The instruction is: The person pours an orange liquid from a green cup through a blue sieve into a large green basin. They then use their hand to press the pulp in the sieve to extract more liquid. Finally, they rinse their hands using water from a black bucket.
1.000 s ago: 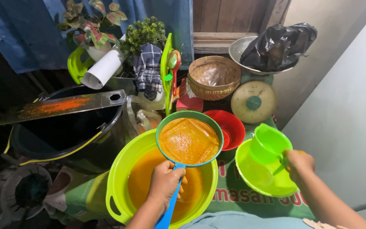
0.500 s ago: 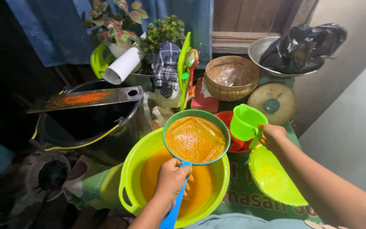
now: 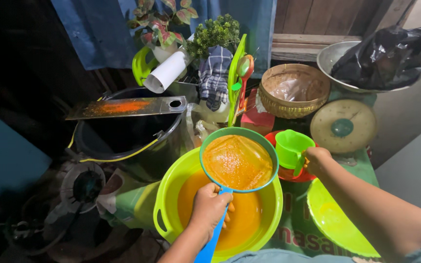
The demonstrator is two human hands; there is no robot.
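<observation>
A black pot [image 3: 127,136] is seen at the left. A blue-handled strainer [image 3: 239,163] is gripped by the left hand [image 3: 209,209], fingers closed around its handle, above a lime-green basin [image 3: 171,195] of orange liquid. Right of it, a green scoop cup [image 3: 292,147] is held by its handle in the right hand [image 3: 316,159], over a red bowl [image 3: 293,174].

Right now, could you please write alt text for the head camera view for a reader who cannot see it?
The left hand holds a round strainer by its blue handle over a lime-green basin of orange liquid. The right hand holds a green cup beside the strainer, above a red bowl.
</observation>
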